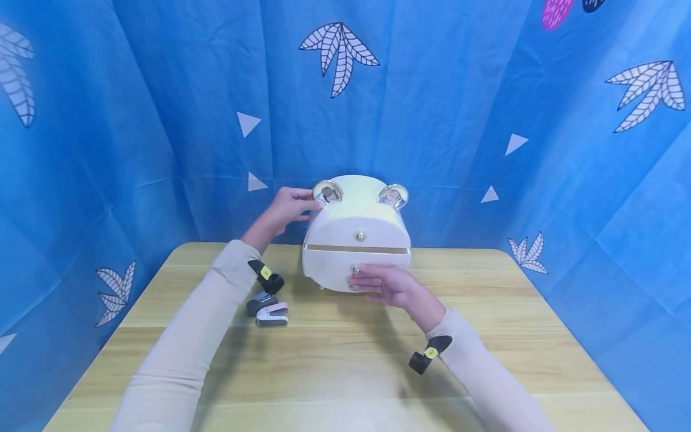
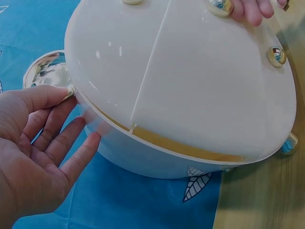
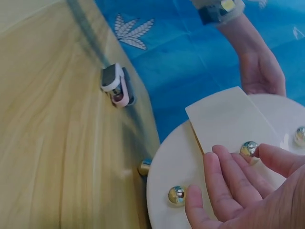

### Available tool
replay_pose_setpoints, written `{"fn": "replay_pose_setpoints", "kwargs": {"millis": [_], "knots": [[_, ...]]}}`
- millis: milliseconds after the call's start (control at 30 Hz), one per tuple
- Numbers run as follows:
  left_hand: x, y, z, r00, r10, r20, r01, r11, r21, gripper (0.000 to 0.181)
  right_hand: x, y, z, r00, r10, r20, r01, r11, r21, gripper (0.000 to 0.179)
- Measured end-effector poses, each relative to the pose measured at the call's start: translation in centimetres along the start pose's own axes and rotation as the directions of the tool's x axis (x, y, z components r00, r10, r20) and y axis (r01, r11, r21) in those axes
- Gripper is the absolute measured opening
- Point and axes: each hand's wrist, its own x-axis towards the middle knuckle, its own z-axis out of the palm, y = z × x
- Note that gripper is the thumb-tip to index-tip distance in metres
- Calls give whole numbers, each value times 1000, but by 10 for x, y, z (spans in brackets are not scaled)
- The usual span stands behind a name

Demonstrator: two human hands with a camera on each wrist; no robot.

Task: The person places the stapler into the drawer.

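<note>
A white drawer box (image 1: 337,264) with gold round ears and gold knobs stands at the back of the table. Its middle drawer (image 2: 200,86) juts slightly forward, leaving a gap along one edge. My left hand (image 1: 291,207) holds the box at the base of the left ear (image 2: 45,71), thumb at the ear, other fingers against the side wall. At the drawer front, my right hand (image 1: 391,285) has thumb and fingers about the middle knob (image 3: 249,149), pinching it. Its little finger lies beside the lower knob (image 3: 177,195). The drawer's inside is hidden.
On the table (image 1: 324,372), left of the box, lie a dark grey stapler-like object (image 1: 261,302) and a small white stapler (image 1: 272,315), close together. A blue patterned curtain (image 1: 432,120) hangs behind the table and along both sides.
</note>
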Motion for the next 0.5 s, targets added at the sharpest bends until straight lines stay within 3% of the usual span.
{"fn": "replay_pose_setpoints", "kwargs": {"millis": [233,500], "knots": [[-1,1,-1,1000,-4,17,4,1000,12,44,-15,5,6,998,-59,-23,56,993,-108,42],[-1,3,-1,1000,-12,16,12,1000,13,43,-30,12,12,991,-111,-75,93,972,-215,43]]}}
